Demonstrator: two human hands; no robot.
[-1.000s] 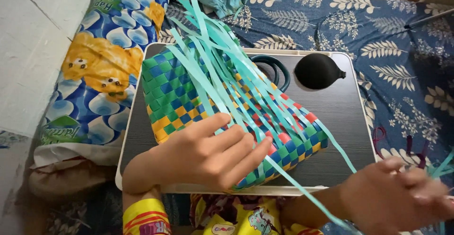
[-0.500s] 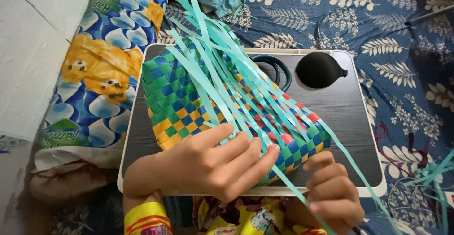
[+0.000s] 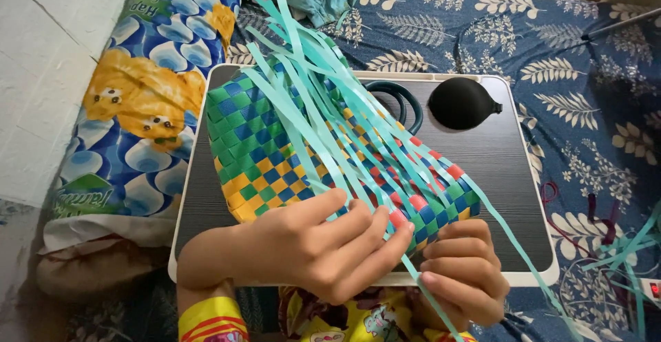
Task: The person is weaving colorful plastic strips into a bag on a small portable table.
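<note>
Left hand: laid flat on the woven basket, grip open
Right hand: grip closed on a teal strip
Basket: rested on the bench

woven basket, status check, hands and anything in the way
Left hand flat on woven basket. Right hand gripping its near edge, closed on a teal strip. Loose strips across the top; black bulb clear behind.
</note>
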